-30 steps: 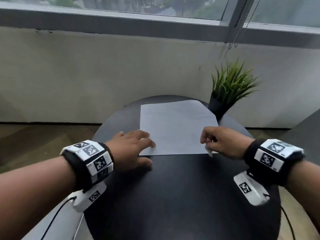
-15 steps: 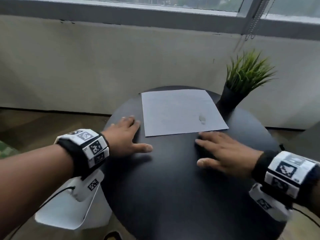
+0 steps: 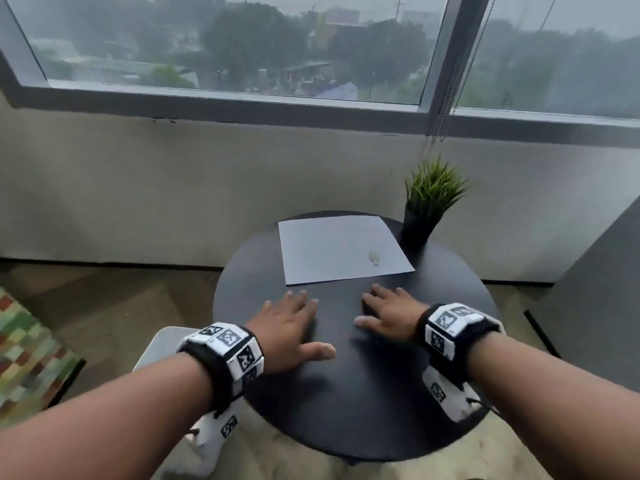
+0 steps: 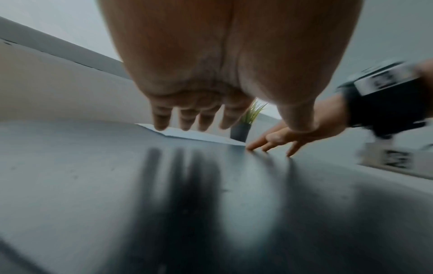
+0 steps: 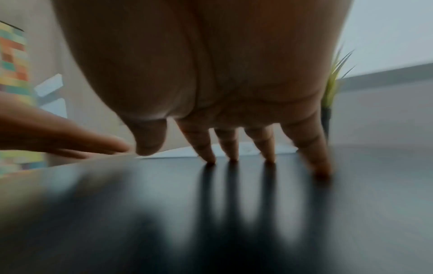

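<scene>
Now, the loose sheet of paper [image 3: 332, 247] could skid toward the potted plant [image 3: 420, 226] if a flat hand shoves its near edge instead of lifting it, and the small pale scrap [image 3: 374, 257] on it might slip off. The left hand [image 3: 287, 327] and right hand [image 3: 388, 317] lie spread, palms down on the table [image 3: 346, 410], holding nothing. The sheet sits mid-frame, just above their fingertips and narrowly apart from them.
</scene>
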`<state>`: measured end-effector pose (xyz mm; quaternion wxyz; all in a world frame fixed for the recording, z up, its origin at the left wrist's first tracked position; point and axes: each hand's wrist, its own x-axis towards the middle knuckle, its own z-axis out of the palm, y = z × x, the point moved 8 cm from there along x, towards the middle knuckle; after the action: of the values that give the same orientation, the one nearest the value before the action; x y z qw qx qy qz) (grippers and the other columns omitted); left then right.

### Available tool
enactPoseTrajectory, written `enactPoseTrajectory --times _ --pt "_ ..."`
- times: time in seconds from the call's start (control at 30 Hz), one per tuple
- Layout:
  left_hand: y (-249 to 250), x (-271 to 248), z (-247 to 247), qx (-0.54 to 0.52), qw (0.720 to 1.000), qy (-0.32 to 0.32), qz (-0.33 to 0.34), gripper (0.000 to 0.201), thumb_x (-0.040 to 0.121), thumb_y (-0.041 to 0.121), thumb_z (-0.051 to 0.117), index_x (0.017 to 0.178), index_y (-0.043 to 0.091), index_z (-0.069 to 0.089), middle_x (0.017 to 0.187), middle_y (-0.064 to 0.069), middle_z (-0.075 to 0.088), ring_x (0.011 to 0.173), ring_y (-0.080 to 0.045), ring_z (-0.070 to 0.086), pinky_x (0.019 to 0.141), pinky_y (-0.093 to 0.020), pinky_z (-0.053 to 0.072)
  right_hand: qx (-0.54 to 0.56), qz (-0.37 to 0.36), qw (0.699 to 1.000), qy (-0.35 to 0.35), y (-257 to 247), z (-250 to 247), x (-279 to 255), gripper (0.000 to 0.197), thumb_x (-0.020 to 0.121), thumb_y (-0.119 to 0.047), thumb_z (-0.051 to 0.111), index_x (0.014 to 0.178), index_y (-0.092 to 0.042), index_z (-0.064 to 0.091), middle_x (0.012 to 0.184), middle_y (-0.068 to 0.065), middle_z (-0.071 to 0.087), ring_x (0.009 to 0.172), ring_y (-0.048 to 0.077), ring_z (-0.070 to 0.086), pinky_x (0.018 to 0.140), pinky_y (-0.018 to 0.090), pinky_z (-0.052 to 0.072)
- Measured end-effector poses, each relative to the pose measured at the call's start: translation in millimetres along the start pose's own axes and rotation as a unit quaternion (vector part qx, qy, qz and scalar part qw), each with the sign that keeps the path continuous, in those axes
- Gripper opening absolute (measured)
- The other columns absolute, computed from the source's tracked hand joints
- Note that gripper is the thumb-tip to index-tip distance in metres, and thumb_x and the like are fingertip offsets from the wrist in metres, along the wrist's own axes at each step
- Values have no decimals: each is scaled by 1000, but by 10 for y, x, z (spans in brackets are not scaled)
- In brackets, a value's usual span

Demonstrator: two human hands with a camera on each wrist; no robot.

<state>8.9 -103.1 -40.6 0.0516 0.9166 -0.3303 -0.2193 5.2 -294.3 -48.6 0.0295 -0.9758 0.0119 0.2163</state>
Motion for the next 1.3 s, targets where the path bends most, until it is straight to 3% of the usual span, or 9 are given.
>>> enactPoseTrajectory --times 0.13,0.23,0.4,0.5,0.6,0.83,1.03,1.2,1.3 --pt "149 -57 207 -10 992 -58 108 101 73 95 31 150 31 46 165 3 30 153 -16 23 124 -39 20 14 -257 965 -52 -813 272 -742 66 89 -63 43 146 -31 31 157 -7 21 146 20 19 116 47 24" --pt "149 -44 -11 -109 985 12 132 67 75 88 39 88 31 73 90 12 71 87 -3 63 82 -30 49 200 -207 956 -63 -332 -21 -777 43 93 -48 53 135 -37 50 135 -20 52 124 -2 47 111 26 33" --pt "-58 111 67 40 999 -22 10 127 53 106 16 157 35 27 169 -4 13 155 -24 11 124 -52 15 37 109 993 -18 685 189 -529 104 67 -91 29 152 -34 10 162 4 -2 149 30 2 118 54 12" --pt "251 -70 252 53 988 -74 128 107 66 98 27 154 37 37 169 3 15 156 -17 8 123 -47 10 -1 -36 998 -51 -53 523 -877 100 68 -90 25 150 -39 0 160 -8 -16 148 23 -14 113 62 10" --pt "460 -209 97 -78 975 0 209 73 80 84 38 128 36 67 143 11 58 132 -6 50 112 -30 37 117 -166 978 -37 -348 276 -1068 69 87 -66 47 148 -39 28 158 -14 22 145 3 15 120 32 17" --pt "-544 -368 259 -19 985 45 -165 111 74 93 14 162 27 6 170 -7 -10 156 -27 -10 125 -49 1 89 170 981 8 403 578 -856 93 77 -84 31 152 -35 4 161 -5 -10 148 27 -8 113 61 10" --pt "279 -852 686 -69 967 172 174 80 91 83 31 142 28 58 159 -1 37 150 -10 29 122 -29 9 194 -62 978 45 -613 604 -1287 110 57 -95 9 151 -38 14 159 -18 1 147 3 -5 121 36 0" --pt "-521 -687 465 -87 984 133 -83 137 49 103 -16 161 32 18 170 1 -4 156 -17 -9 126 -42 1 211 157 954 146 317 346 -1078 71 91 -59 45 150 -23 27 160 2 18 148 18 13 120 35 10" --pt "-319 -729 507 -41 997 62 -3 132 51 103 -11 159 35 24 170 3 7 157 -16 0 127 -38 2 98 98 989 52 -118 571 -982 90 76 -85 23 151 -35 17 162 -3 -1 149 25 -2 117 53 8"
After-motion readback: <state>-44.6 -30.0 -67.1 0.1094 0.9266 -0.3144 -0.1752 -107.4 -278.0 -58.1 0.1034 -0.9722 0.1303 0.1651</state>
